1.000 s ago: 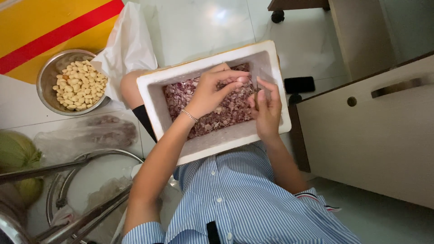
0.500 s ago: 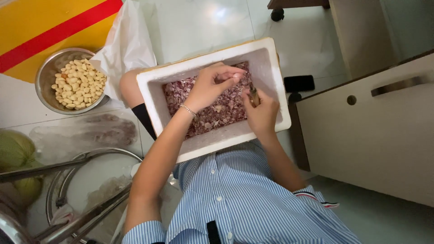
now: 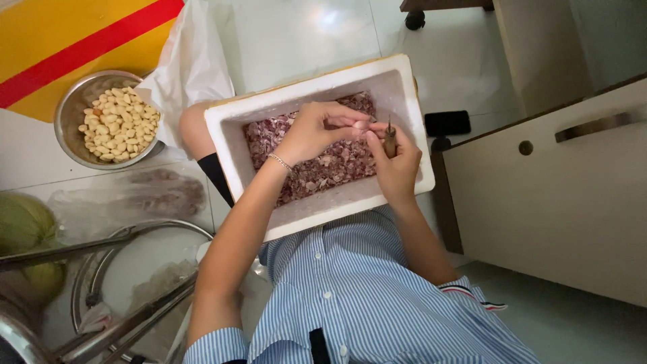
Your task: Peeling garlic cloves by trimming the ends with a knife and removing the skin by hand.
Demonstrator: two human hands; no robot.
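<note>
Pale tiled floor runs under the seated person, with a yellow mat crossed by a red stripe at the upper left and a cream cabinet at the right. A white foam box rests on the lap, its bottom covered with purplish papery skins.

Both hands meet above the box, near its far right corner. The left hand comes in from the left, its fingertips pinched together on a small pale clove. The right hand sits just to the right of it, fingers wrapped round the brown handle of a small knife that stands nearly upright, blade tip pointing away from the body. The clove lies just left of the blade, touching or almost touching it; I cannot tell which. Its long axis seems to run left to right, across the blade, though it is too small to be sure. It looks light, smooth and mostly hidden by the fingertips.

Well to the left, on the floor, a steel bowl holds a heap of peeled cream-coloured cloves, with a white plastic bag between bowl and box. A green melon lies at the left edge.
</note>
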